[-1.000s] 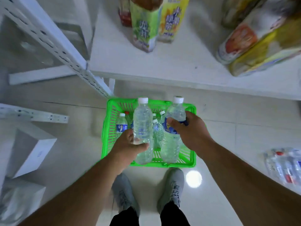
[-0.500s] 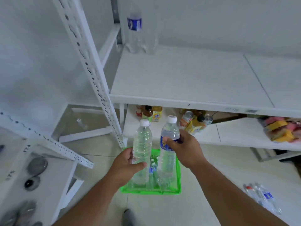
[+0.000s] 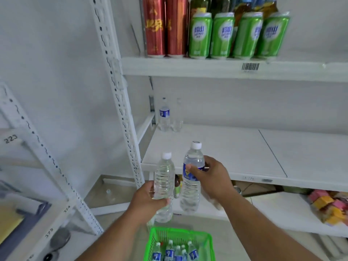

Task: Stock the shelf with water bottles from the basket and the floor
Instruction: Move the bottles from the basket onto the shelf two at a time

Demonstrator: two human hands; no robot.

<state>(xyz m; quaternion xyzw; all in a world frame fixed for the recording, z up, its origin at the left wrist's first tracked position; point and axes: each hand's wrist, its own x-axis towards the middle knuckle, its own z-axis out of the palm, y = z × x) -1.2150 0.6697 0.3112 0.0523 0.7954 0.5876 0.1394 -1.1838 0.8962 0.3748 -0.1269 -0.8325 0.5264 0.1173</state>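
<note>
My left hand grips a clear unlabelled water bottle around its lower half, upright. My right hand grips a blue-labelled water bottle at its label, also upright. Both bottles hang in front of the white middle shelf, just before its front edge. At the shelf's back left corner stand two water bottles, one with a blue label, one plain. Below, on the floor, the green basket holds several more blue-labelled bottles.
The shelf above carries red cans and green cans. A perforated white upright rises left of the shelf. The lower shelf holds coloured packets at the right. Another white rack stands at the left.
Both hands have lifted their bottles out of the basket and up to the level of the middle shelf. My view has risen from the floor to the shelves.
</note>
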